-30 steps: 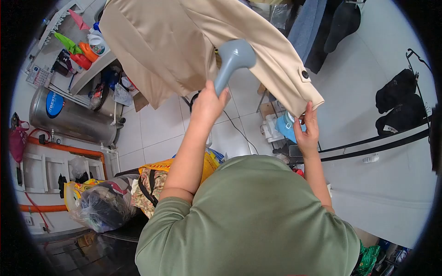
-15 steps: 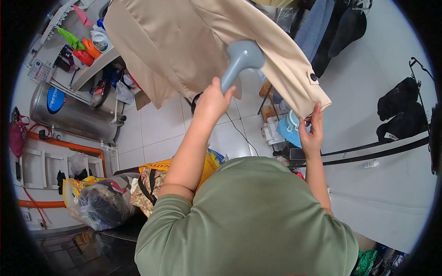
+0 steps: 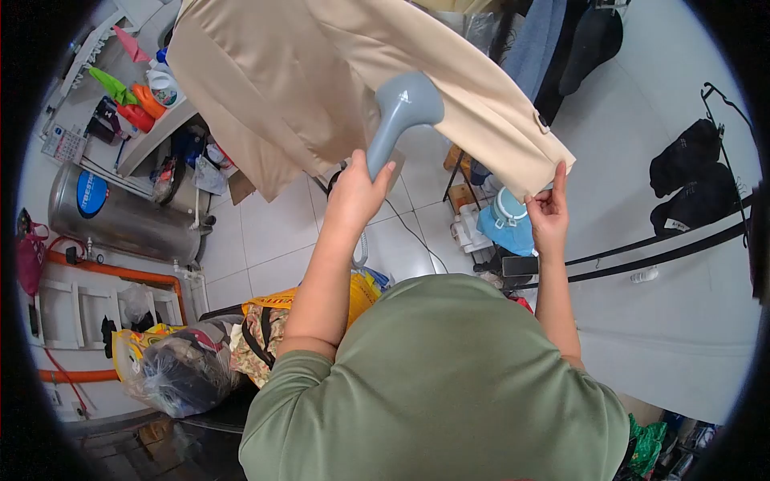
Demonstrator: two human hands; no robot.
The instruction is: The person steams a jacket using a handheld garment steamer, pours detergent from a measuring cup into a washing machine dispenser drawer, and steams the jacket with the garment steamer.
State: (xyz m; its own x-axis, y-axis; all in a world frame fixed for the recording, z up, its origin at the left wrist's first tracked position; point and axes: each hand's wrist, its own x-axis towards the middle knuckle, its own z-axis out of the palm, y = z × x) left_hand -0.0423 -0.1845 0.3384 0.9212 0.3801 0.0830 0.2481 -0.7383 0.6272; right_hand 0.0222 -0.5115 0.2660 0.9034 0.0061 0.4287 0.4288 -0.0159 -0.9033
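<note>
A beige coat (image 3: 265, 88) hangs at the top of the view, one sleeve (image 3: 473, 120) stretched out toward the right. My left hand (image 3: 357, 192) is wrapped round the handle of a grey garment steamer (image 3: 407, 100). The steamer's broad head lies against or just in front of the sleeve; I cannot tell if it touches. My right hand (image 3: 549, 216) pinches the sleeve's cuff edge between thumb and fingers, keeping the sleeve slanted down to the right. A dark button sits on the cuff strap (image 3: 543, 122).
Bottles (image 3: 148, 100) crowd a shelf at the upper left, above a metal tank (image 3: 120, 212). Stuffed bags (image 3: 188, 361) lie at the lower left. A blue container (image 3: 507, 220) stands below the cuff. Black caps (image 3: 686, 176) hang at right. A cord (image 3: 417, 228) crosses the tiled floor.
The steamer and my left hand have shifted slightly left along the sleeve. My right hand still grips the cuff, which has turned a little. The whole view has shifted slightly.
</note>
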